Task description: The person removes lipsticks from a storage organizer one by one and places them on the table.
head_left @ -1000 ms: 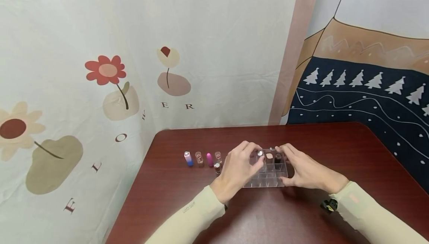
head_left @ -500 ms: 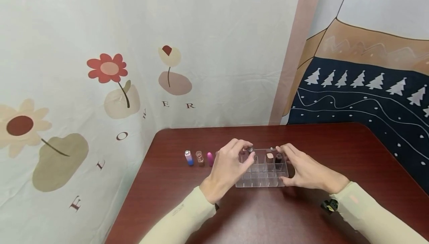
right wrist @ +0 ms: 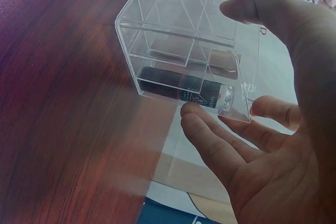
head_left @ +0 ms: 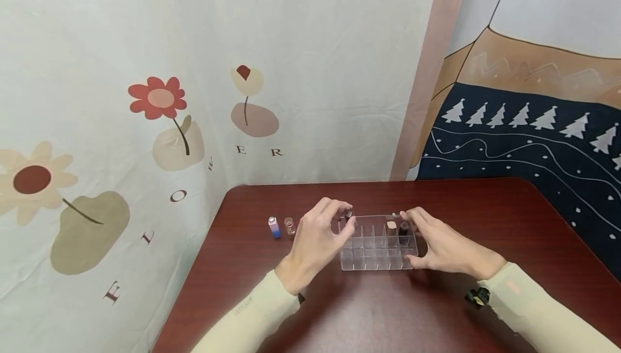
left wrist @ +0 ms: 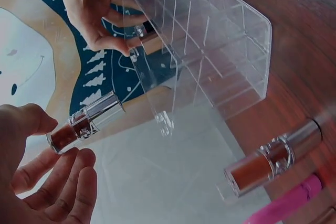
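My left hand [head_left: 314, 237] pinches a lip gloss tube [left wrist: 86, 121] with a silver end and a brown-red clear end between thumb and fingers. The tube hangs tilted in the air, apart from the clear acrylic organizer [left wrist: 231, 103], near its left back corner. On the organizer's right side, my right hand [head_left: 439, 242] holds the wall between thumb and fingers. Inside, in the back row at the right, stand a black lipstick [right wrist: 178, 87] and a lipstick with a peach top [head_left: 391, 227]. The other compartments in the head view hold nothing visible.
Left of the organizer on the dark red table [head_left: 368, 320] stand a pink-and-blue lipstick [head_left: 274, 227] and a clear-topped tube [head_left: 290, 226]. A similar gloss tube [left wrist: 273, 156] and a magenta lipstick [left wrist: 286, 203] are hidden behind my left hand in the head view.
My left hand has moved left with the lip gloss tube, from over the middle of the organizer to its left back corner. The right hand and the organizer have stayed put.
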A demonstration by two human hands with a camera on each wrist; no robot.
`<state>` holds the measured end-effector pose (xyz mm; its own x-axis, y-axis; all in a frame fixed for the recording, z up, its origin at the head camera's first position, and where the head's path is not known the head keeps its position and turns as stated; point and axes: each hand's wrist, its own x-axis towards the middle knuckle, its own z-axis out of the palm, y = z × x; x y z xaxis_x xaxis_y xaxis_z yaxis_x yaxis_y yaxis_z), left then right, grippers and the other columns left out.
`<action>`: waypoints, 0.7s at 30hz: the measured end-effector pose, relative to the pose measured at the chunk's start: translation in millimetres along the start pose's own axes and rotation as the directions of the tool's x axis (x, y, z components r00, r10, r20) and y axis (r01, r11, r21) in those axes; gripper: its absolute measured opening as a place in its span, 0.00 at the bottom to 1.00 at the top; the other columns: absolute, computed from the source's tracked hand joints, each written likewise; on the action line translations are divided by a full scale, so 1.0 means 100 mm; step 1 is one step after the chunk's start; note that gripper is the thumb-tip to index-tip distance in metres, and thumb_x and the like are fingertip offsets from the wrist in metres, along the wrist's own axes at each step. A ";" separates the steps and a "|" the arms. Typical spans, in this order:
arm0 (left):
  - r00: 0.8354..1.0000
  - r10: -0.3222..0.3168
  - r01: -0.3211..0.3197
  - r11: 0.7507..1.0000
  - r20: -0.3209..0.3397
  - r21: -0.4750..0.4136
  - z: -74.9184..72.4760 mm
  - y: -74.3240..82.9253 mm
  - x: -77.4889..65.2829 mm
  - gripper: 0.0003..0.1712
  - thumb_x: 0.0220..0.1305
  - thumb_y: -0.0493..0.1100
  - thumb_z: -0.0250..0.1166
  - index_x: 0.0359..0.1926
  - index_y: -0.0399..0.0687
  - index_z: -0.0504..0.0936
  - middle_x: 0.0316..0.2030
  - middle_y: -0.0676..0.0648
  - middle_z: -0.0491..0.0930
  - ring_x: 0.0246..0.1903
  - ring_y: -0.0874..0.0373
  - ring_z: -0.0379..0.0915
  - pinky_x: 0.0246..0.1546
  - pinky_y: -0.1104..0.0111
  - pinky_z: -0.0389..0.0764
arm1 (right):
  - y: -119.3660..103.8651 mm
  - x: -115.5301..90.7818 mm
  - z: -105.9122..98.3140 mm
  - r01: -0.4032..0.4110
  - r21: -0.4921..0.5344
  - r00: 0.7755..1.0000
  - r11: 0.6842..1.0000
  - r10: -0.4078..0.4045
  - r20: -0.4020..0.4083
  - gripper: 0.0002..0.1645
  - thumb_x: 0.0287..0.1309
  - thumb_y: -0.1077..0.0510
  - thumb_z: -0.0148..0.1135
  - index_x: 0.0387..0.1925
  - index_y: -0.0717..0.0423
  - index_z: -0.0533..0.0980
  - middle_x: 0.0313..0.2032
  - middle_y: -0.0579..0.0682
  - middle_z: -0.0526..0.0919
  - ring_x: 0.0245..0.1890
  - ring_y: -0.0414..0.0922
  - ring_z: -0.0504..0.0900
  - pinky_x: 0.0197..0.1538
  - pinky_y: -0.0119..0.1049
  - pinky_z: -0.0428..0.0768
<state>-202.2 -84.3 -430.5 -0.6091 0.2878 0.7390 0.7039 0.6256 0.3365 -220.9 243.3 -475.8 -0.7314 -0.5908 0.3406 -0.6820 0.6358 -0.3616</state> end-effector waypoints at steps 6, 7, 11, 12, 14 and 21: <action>1.000 -0.006 0.007 1.000 -0.013 0.019 -0.07 -0.05 -0.03 0.12 0.68 0.35 0.81 0.50 0.45 0.92 0.39 0.47 0.89 0.38 0.57 0.88 0.42 0.67 0.92 | 0.00 -0.01 0.00 -0.004 0.009 1.000 1.000 0.004 0.000 0.46 0.52 0.56 0.90 0.67 0.58 0.73 0.64 0.55 0.83 0.51 0.46 0.90 0.56 0.46 0.94; 1.000 -0.006 0.007 1.000 -0.019 0.021 -0.08 -0.06 -0.03 0.12 0.68 0.35 0.82 0.50 0.45 0.92 0.39 0.47 0.88 0.37 0.57 0.88 0.41 0.67 0.92 | 0.00 -0.01 0.00 -0.003 0.008 1.000 1.000 0.003 -0.002 0.46 0.51 0.56 0.90 0.67 0.58 0.73 0.64 0.55 0.83 0.51 0.46 0.90 0.56 0.46 0.94; 0.999 -0.009 0.011 0.999 -0.044 0.044 -0.13 -0.11 -0.07 0.12 0.66 0.36 0.82 0.49 0.45 0.92 0.38 0.48 0.88 0.33 0.57 0.86 0.35 0.70 0.88 | 0.01 -0.01 0.02 0.004 0.004 1.000 1.000 -0.004 -0.009 0.46 0.51 0.56 0.91 0.66 0.58 0.73 0.64 0.55 0.83 0.50 0.46 0.90 0.56 0.46 0.94; 0.999 -0.013 0.016 0.999 -0.050 0.050 -0.15 -0.12 -0.08 0.12 0.66 0.36 0.82 0.49 0.45 0.92 0.38 0.48 0.88 0.32 0.57 0.85 0.34 0.71 0.87 | 0.02 -0.01 0.02 0.004 0.002 1.000 1.000 -0.004 -0.011 0.46 0.51 0.56 0.91 0.66 0.58 0.73 0.64 0.55 0.83 0.51 0.45 0.90 0.56 0.46 0.94; 0.998 -0.017 0.021 0.998 -0.060 0.056 -0.19 -0.15 -0.10 0.13 0.66 0.36 0.83 0.49 0.44 0.92 0.38 0.48 0.87 0.31 0.58 0.84 0.33 0.72 0.86 | 0.02 -0.01 0.02 0.006 0.002 1.000 1.000 -0.006 -0.012 0.46 0.51 0.55 0.91 0.67 0.58 0.73 0.65 0.55 0.83 0.51 0.45 0.90 0.56 0.46 0.94; 0.997 -0.030 0.034 0.998 -0.070 0.057 -0.31 -0.26 -0.14 0.13 0.67 0.35 0.82 0.50 0.43 0.92 0.38 0.46 0.87 0.29 0.61 0.82 0.31 0.73 0.85 | 0.03 -0.01 0.03 0.008 0.006 1.000 1.000 -0.008 -0.017 0.47 0.50 0.56 0.91 0.67 0.58 0.73 0.64 0.55 0.83 0.51 0.46 0.91 0.56 0.46 0.94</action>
<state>-200.5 -126.8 -432.1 -0.6028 0.2171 0.7678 0.6604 0.6757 0.3275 -222.0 244.1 -479.9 -0.7257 -0.5873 0.3583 -0.6879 0.6280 -0.3640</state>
